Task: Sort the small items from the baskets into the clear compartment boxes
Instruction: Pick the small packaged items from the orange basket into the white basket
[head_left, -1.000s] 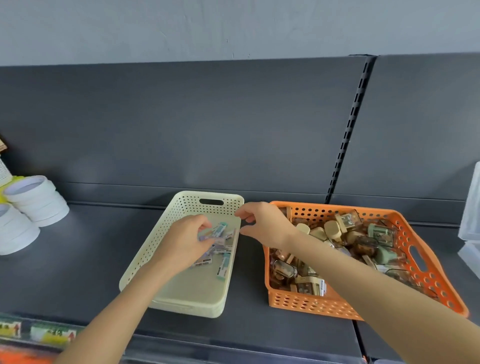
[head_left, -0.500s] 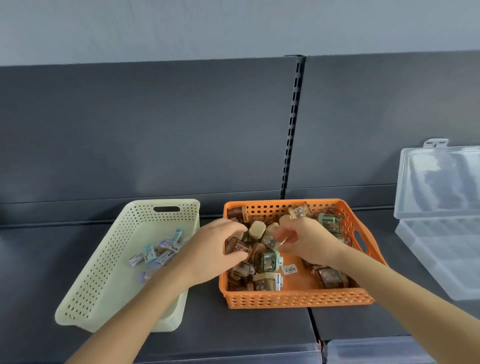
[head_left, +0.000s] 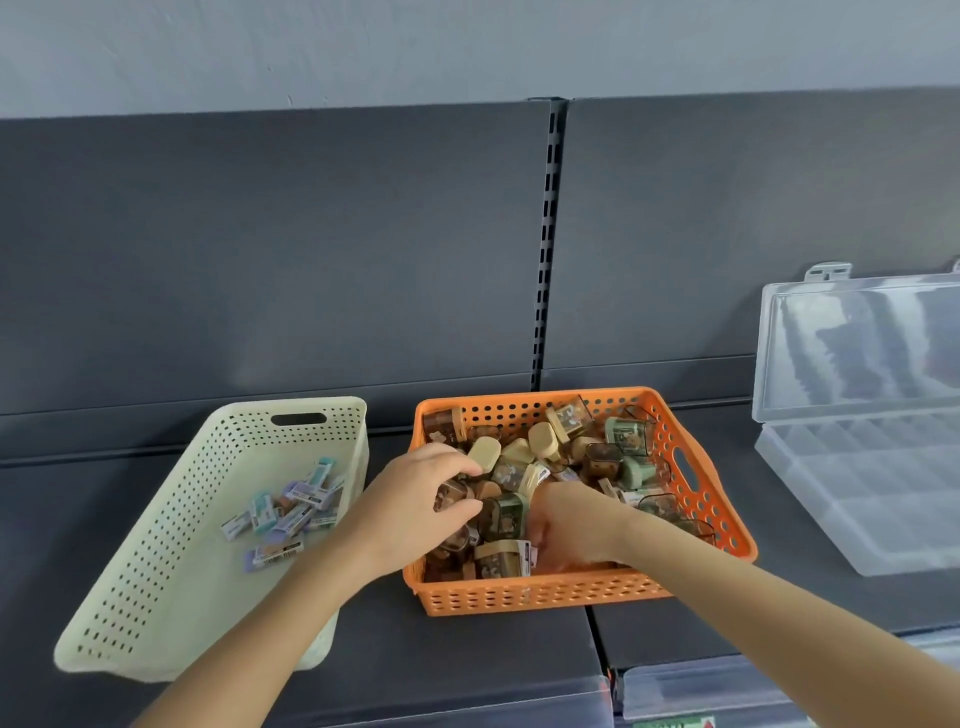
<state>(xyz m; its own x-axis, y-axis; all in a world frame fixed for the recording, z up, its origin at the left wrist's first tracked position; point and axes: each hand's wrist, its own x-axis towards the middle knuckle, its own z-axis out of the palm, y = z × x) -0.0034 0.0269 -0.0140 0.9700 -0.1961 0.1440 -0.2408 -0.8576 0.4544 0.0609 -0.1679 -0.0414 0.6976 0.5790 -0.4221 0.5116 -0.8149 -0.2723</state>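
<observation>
Small items (head_left: 543, 441) filled the orange basket (head_left: 519, 597), which sat on the dark shelf (head_left: 467, 665) in the middle of the head view. They were a jumbled heap of little boxy pieces in brown, cream and pale green, some with white labels.

Both hands reached into that heap. The left hand (head_left: 415, 499) came in over the basket's left wall, and its thumb and forefinger were curled round a brown piece (head_left: 451, 493) at the left of the pile. The right hand (head_left: 571, 525) was sunk into the near middle of the pile with its fingers bent downward among the pieces. Whether it was gripping anything could not be told.

Just left of the orange basket stood a cream basket (head_left: 130, 597), set at an angle, with a loose cluster of flat packets (head_left: 291, 509) in pastel wrappers lying on its floor toward the far right.

Well to the right, apart from both baskets, a clear compartment box (head_left: 857, 499) lay on the shelf with its lid (head_left: 857, 353) raised against the grey back panel (head_left: 260, 260). A slotted upright (head_left: 548, 249) ran down the panel behind the orange basket.
</observation>
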